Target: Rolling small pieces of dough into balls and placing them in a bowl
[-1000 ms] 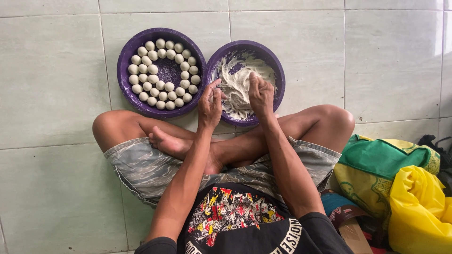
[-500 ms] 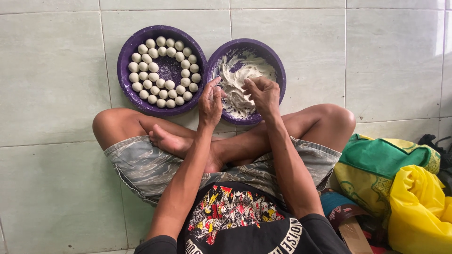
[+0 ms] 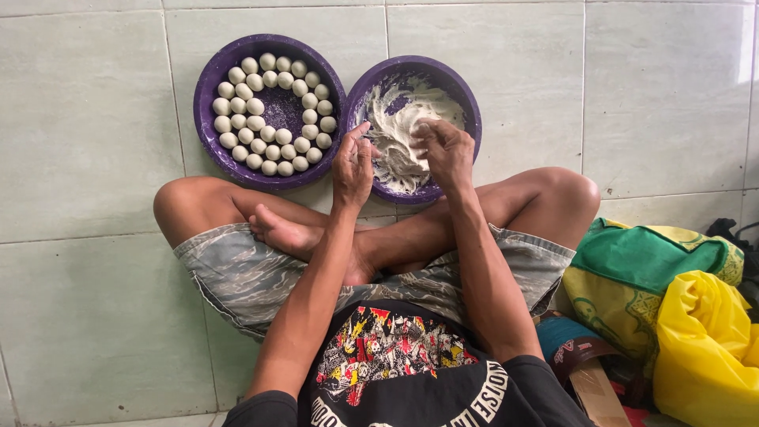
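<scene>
Over the purple dough basin [image 3: 466, 95], keep your left hand [image 3: 353, 164] cupped and your right hand [image 3: 447, 150] pinching paste from the white dough [image 3: 395, 126] inside it, matching each portion to the rolled balls [image 3: 269, 119] in the basin alongside on the left.

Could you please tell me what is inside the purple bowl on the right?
The right purple bowl holds pale sticky dough. Both hands, left and right, cover its near side, hiding what lies beneath.

Pale green floor tiles [image 3: 87, 119] fill my view; at the right edge, I see a green-and-yellow cloth [image 3: 632, 265] lying just beside a bright yellow plastic bag [image 3: 704, 348].
</scene>
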